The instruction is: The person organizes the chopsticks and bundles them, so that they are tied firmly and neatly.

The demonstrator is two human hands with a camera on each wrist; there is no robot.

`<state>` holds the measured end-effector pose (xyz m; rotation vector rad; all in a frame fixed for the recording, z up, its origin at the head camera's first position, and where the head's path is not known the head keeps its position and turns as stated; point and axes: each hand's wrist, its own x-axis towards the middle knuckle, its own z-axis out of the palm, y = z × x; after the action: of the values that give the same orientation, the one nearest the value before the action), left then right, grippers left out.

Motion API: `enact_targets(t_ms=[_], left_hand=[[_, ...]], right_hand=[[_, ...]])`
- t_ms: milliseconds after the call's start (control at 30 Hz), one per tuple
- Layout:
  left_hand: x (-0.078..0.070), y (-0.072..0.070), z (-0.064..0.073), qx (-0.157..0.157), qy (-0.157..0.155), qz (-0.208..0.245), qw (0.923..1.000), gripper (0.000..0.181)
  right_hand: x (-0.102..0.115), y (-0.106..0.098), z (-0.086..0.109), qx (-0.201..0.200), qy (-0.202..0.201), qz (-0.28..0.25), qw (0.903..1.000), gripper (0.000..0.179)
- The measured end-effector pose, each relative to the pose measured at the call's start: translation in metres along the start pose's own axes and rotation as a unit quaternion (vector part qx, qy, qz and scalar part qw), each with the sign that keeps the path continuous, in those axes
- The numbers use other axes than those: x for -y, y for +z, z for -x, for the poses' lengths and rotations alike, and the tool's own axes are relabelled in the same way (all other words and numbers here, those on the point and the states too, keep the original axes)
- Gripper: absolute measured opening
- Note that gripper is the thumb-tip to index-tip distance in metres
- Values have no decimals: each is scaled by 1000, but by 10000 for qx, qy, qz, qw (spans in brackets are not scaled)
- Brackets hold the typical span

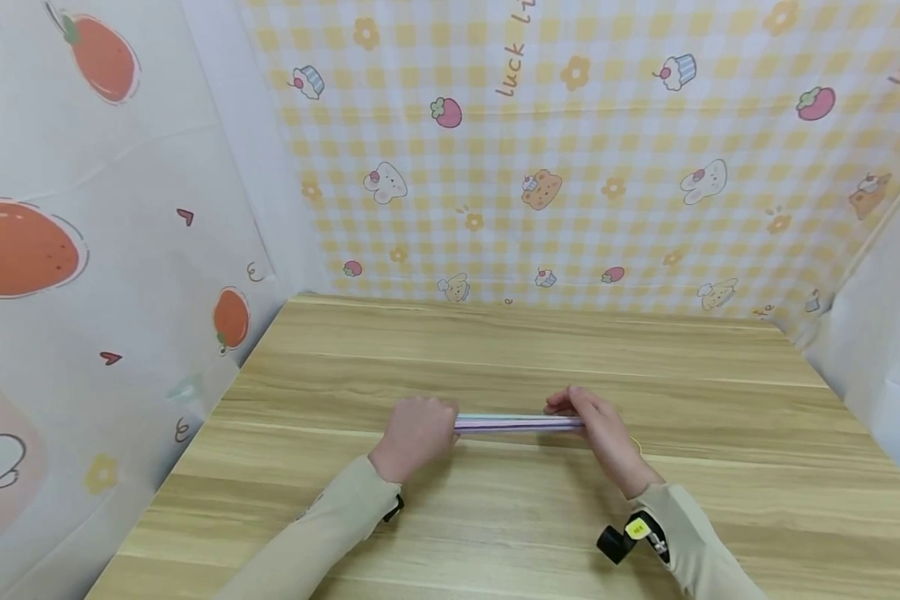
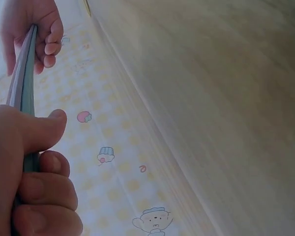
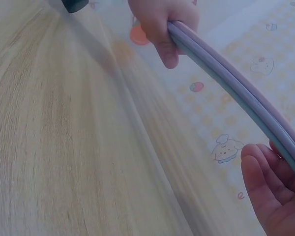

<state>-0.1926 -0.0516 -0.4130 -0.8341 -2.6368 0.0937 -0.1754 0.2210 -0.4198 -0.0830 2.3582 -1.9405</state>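
Observation:
A slim bundle of long pastel strips (image 1: 517,423), in pink, lavender and teal, lies level between the two hands above the table. My left hand (image 1: 418,429) grips its left end, and the thumb and curled fingers (image 2: 46,189) show in the left wrist view. At the other end, my right hand (image 1: 596,429) has its palm against the bundle's tip. In the right wrist view the relaxed fingers (image 3: 265,179) of that hand lie beside the bundle, not closed round it. The exact kind of strips cannot be told.
The wood-grain table (image 1: 495,358) spreads under both hands. A yellow checked cloth (image 1: 480,150) hangs behind it, with a white printed cloth (image 1: 142,175) on the left. A thin yellow loop (image 1: 637,446) shows beside the right wrist. A black wrist device (image 1: 615,543) sits on the right sleeve.

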Motion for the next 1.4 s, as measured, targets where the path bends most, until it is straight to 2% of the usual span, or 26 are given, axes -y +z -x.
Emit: enact_targets(t_ms=[100, 200, 300, 533, 700, 800, 867, 900, 1000, 1133, 1200, 1267, 1400], left_hand=[[0, -3, -2, 273, -104, 149, 9995, 27], [0, -5, -3, 418, -152, 241, 9987, 26], [1, -6, -3, 410, -136, 298, 9986, 26], [5, -3, -2, 347, -108, 243, 9990, 24], [6, -4, -3, 276, -38, 117, 9995, 23], [7, -4, -3, 238, -45, 58, 9997, 25], [8, -4, -3, 240, -93, 90, 9996, 25], [9, -5, -2, 231, -103, 99, 9996, 25], [11, -5, -2, 196, -115, 121, 9997, 25], [12, -5, -3, 177, -101, 137, 9997, 25], [13, -5, -3, 211, -124, 171, 9996, 24], [13, -5, -3, 239, -138, 187, 9994, 23], [13, -6, -3, 224, -138, 185, 9995, 22]], right_hand=[[1, 1, 0, -34, -13, -73, 10000, 59], [2, 1, -1, -71, -47, -75, 9999, 58], [1, 1, -1, -31, -135, 46, 9999, 57], [3, -8, -2, 273, -421, 717, 9962, 55], [7, -21, 0, -29, -288, 1083, 9937, 54], [7, -33, 4, -331, -213, 1414, 9892, 46], [6, -40, 7, -452, -263, 1932, 9798, 36], [6, -43, 9, -492, -326, 2276, 9720, 30], [2, -49, 16, -469, -407, 3502, 9346, 14], [-3, -48, 27, -151, -439, 4485, 8926, 4], [-6, -46, 30, -15, -443, 4708, 8811, 2], [-8, -44, 33, 41, -505, 4832, 8741, 4], [-11, -41, 34, 104, -613, 4990, 8643, 12]])
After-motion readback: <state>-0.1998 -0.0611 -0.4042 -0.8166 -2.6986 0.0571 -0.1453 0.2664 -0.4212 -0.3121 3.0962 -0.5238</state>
